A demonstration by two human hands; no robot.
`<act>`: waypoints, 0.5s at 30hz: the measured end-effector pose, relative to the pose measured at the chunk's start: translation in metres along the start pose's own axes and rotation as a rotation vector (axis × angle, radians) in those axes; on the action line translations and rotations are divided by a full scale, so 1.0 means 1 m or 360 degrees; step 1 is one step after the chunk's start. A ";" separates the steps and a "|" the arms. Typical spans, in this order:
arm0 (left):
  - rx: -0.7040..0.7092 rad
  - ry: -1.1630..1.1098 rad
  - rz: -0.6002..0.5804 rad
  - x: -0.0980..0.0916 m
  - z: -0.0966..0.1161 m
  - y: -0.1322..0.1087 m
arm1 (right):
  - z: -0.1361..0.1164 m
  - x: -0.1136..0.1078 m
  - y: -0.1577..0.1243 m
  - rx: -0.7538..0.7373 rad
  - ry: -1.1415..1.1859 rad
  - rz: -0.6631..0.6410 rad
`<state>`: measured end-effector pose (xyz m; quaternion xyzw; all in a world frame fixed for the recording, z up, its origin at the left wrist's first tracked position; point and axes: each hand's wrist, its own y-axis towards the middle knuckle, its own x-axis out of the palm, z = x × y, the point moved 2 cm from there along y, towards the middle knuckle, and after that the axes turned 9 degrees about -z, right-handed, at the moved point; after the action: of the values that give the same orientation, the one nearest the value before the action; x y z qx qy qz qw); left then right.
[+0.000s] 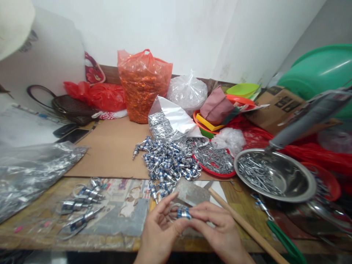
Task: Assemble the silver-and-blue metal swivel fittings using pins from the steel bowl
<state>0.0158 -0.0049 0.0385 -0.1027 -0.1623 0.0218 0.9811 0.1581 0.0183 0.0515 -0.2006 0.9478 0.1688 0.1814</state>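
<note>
My left hand [161,227] and my right hand [217,227] meet at the front of the table. Between their fingertips they grip a small blue-and-silver metal fitting [183,212] with a wire loop on its left side. Beneath and just behind it lies a grey metal block [192,192]. A wooden handle [247,229] slants past my right hand; its far end is at the block. Behind the block is a heap of similar blue-and-silver fittings [170,159]. Several more looped fittings [82,198] are spread out to the left of my hands.
A steel bowl [308,183] with thin metal pins stands right, beside a red tray [232,172] of small metal parts. A green-handled tool [283,236] lies in front. Behind are an orange bag [145,88] and a clear bag [187,91]. Another plastic bag [41,172] lies left.
</note>
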 end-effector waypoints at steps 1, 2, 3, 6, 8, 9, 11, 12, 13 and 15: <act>-0.0002 -0.0040 -0.0005 0.001 -0.001 0.000 | 0.001 0.001 -0.001 0.0052 0.0035 0.0000; 0.0004 -0.0063 -0.0009 0.002 -0.002 0.001 | 0.002 0.001 -0.001 0.0105 0.0064 -0.0029; 0.0011 -0.0080 -0.0016 0.003 -0.003 0.001 | 0.003 0.000 0.000 0.0151 0.0078 -0.0095; 0.0003 -0.0114 -0.0042 0.002 -0.003 0.006 | 0.013 -0.020 0.013 0.0174 -0.0092 -0.0234; -0.0006 -0.0101 -0.0023 0.000 -0.004 0.010 | 0.030 -0.050 0.031 0.0189 -0.0475 -0.0036; -0.0022 -0.0080 -0.0022 0.000 -0.005 0.011 | 0.042 -0.069 0.042 0.0273 -0.0777 0.0184; -0.0049 -0.0036 -0.0034 0.001 -0.010 0.012 | 0.069 -0.102 0.064 0.0497 -0.1215 0.0309; -0.0057 -0.0027 -0.0043 0.002 -0.013 0.013 | 0.083 -0.114 0.073 0.0560 -0.1276 0.0301; -0.0056 -0.0029 -0.0043 0.004 -0.016 0.013 | 0.095 -0.123 0.082 0.0618 -0.1336 0.0272; -0.0023 -0.0052 -0.0018 0.008 -0.022 0.013 | 0.114 -0.131 0.094 0.0691 -0.1397 0.0200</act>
<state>0.0301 0.0040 0.0180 -0.1085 -0.1789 0.0167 0.9777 0.2601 0.1856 0.0282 -0.0105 0.8055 0.0466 0.5907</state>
